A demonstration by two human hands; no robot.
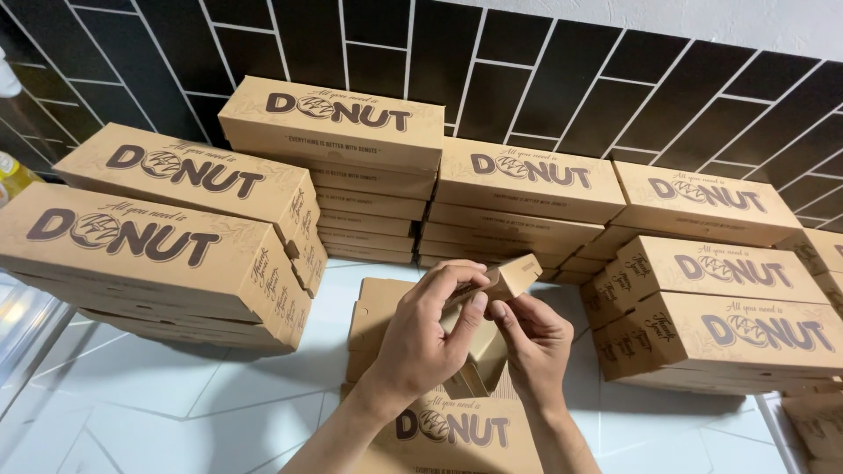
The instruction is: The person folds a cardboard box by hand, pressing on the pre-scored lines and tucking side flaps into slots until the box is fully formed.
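Head view. My left hand [430, 329] and right hand [531, 342] meet over a half-folded flat cardboard box [457, 426] lying on the white tiled counter [176, 404], close to me. Both hands are pinched on its raised end flap [509, 276], thumbs and fingertips pressing the crease. The fold goes best, I judge, if the flap is kept square to the side wall and the tab pushed fully home (a skewed crease would spring open). Finished boxes crowd round: left stack [149, 237], back stack [351, 167], right stack [720, 298]. These leave little working room, against a black tiled wall [562, 79].
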